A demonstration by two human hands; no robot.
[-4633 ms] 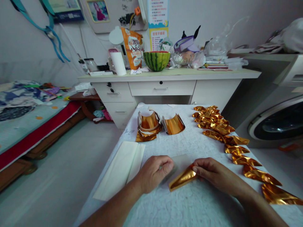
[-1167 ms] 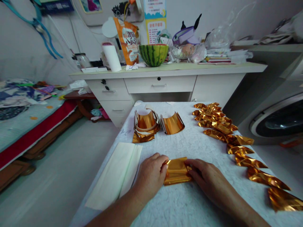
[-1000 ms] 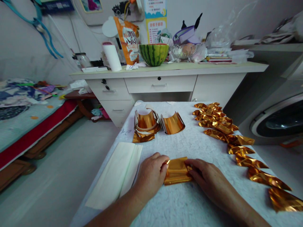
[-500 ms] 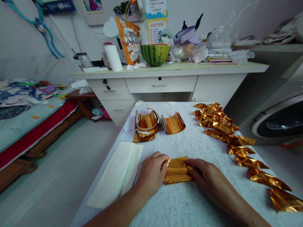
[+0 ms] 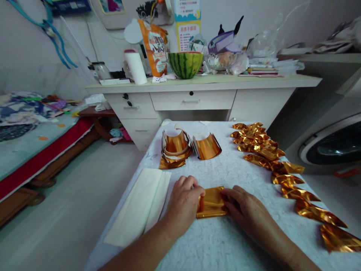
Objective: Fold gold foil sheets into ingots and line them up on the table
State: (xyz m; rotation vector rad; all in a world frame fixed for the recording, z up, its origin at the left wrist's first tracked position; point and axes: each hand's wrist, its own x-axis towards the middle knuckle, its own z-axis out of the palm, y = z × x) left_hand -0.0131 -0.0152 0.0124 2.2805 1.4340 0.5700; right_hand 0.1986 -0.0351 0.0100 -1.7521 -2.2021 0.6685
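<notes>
A small sheet of gold foil paper [image 5: 212, 203] lies on the cloth-covered table between my hands, its near edge rolled over. My left hand [image 5: 184, 197] pinches its left edge, with thumb and fingers closed together. At the right edge, the thumb and fingers of my right hand [image 5: 242, 203] close on the foil paper too. Beyond them sit a stack of curved gold foil sheets [image 5: 175, 146] and a smaller curved stack [image 5: 207, 146]. To the left of my left hand lies a folded white paper [image 5: 137, 207].
Several folded gold foil pieces [image 5: 307, 212] run in a line down the table's right side. Behind the table stands a white desk [image 5: 194, 99] bearing a cut watermelon [image 5: 185, 64]. A washing machine [image 5: 332, 139] is at the right, a bed [image 5: 42, 139] at the left.
My left hand has shifted slightly right over the foil's left edge, and its fingers have risen a little. The foil's near edge looks more rolled. My right hand stays almost in place.
</notes>
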